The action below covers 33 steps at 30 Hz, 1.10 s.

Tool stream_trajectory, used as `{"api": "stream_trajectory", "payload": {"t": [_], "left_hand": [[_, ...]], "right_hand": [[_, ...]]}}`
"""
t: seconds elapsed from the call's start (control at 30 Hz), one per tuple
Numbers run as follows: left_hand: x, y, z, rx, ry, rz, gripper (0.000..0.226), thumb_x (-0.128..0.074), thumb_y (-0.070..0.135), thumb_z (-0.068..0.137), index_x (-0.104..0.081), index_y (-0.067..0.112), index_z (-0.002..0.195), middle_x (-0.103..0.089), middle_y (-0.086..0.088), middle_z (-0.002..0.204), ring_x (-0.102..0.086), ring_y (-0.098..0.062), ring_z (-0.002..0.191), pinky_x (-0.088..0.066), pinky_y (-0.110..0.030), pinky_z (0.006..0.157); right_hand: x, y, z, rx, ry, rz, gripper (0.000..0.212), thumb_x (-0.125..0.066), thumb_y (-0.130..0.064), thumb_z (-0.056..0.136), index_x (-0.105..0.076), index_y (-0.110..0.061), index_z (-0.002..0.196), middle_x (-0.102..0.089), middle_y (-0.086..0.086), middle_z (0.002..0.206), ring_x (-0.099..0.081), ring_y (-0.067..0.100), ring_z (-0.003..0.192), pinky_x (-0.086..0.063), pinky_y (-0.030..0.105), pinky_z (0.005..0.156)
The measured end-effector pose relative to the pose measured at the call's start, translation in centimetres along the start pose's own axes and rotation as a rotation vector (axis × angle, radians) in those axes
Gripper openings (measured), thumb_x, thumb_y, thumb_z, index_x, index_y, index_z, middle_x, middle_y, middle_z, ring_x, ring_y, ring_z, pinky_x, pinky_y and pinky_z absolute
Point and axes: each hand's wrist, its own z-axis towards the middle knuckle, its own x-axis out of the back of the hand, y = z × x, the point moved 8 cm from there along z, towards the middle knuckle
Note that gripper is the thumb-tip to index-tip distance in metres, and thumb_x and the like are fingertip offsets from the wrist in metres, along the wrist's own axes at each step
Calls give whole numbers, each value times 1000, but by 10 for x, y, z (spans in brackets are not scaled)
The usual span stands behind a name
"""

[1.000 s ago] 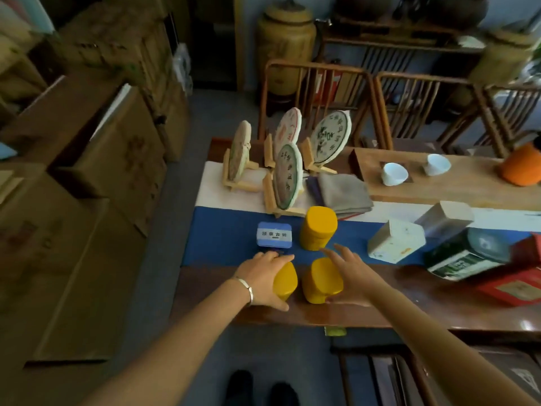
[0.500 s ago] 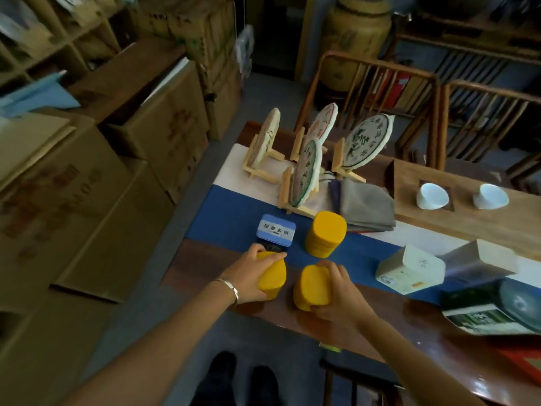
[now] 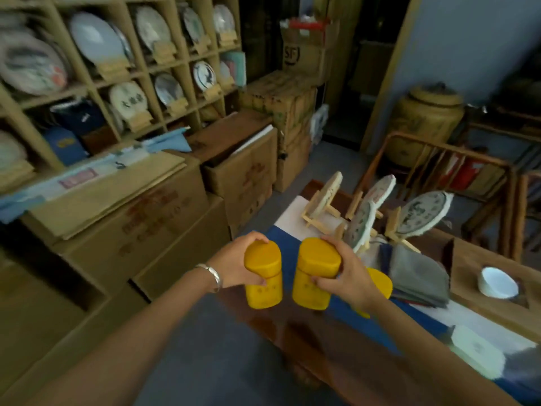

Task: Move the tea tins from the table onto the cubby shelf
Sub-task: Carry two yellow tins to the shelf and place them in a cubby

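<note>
both yellow tins [image 3: 263, 278] [image 3: 314, 276] lifted off table edge [image 3: 263, 320], fingers clamped round each.

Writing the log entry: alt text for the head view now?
The left hand and the right hand each hold a yellow tea tin upright above the table edge, with the cubby shelf of plates up left.

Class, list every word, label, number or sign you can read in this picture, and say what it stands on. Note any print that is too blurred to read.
"SF": on the brown cardboard box stacked high at the back.
Unreadable, blurred: red print on the large cardboard cartons below the wooden cubby shelf.
Unreadable, too small: marks on the two yellow tea tins, one in the left hand, one in the right hand.
</note>
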Motion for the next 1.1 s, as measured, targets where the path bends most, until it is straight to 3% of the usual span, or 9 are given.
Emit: {"api": "stream_trajectory", "payload": {"t": [0.1, 0.27, 0.4, 0.53, 0.67, 0.73, 0.9, 1.1], "left_hand": [[76, 1, -36, 21, 119, -30, 71, -89, 29, 58, -48, 45, 115, -53, 11, 120, -54, -9, 105, -48, -21, 77], [209, -3, -125, 51, 369, -74, 67, -87, 24, 60, -54, 41, 116, -55, 7, 122, -56, -15, 109, -52, -36, 90], [304, -7, -215, 44, 535, -120, 63, -86, 12, 67, -55, 40, 115, -56, 14, 116, -59, -2, 99, -52, -13, 70], [381, -9, -313, 50, 695, -118, 73, -89, 21, 62, -52, 40, 122, -57, 9, 119, -61, -3, 99, -53, -16, 71], [443, -15, -403, 89, 762, 12, 82, -88, 37, 56, -46, 49, 125, -55, 9, 121, -63, -6, 101, -55, -24, 78], [469, -23, -445, 133, 790, 104, 81, -87, 44, 55, -43, 56, 122, -51, 7, 122, -61, -14, 104, -55, -33, 86], [521, -58, -538, 201, 903, 150, 78, -88, 42, 52, -46, 54, 116, -55, 0, 120, -64, -21, 100, -56, -43, 87], [572, -104, -620, 275, 1029, 134, 77, -89, 45, 48, -47, 57, 112, -57, 7, 118, -64, -13, 101, -57, -35, 86]], "right_hand": [[-23, -75, 37, 118, -98, 70, 92, -82, -48, 64, -27, -50, 138, -44, -12, 133, -55, 16, 114, -52, 41, 87], [-85, -211, 78, 346, -218, 89, 83, -83, -50, 55, -34, -54, 122, -54, -14, 116, -60, 8, 100, -54, 34, 78], [-150, -318, 87, 503, -339, 130, 81, -88, -44, 61, -36, -55, 123, -53, -18, 118, -61, 4, 98, -53, 26, 74], [-225, -416, 78, 629, -447, 196, 78, -84, -51, 57, -41, -53, 123, -48, -13, 125, -59, 11, 105, -53, 30, 75], [-303, -500, 68, 708, -558, 263, 73, -85, -45, 58, -45, -53, 119, -51, -11, 122, -63, 5, 97, -56, 25, 68], [-339, -536, 64, 732, -596, 285, 75, -85, -45, 57, -44, -52, 120, -51, -11, 121, -63, 10, 99, -56, 27, 69], [-426, -608, 50, 807, -660, 328, 67, -88, -40, 61, -46, -55, 111, -51, -7, 120, -62, 16, 100, -55, 29, 68], [-523, -674, 43, 843, -709, 369, 73, -85, -41, 58, -45, -44, 118, -53, -10, 113, -63, -9, 81, -51, 12, 53]]}}
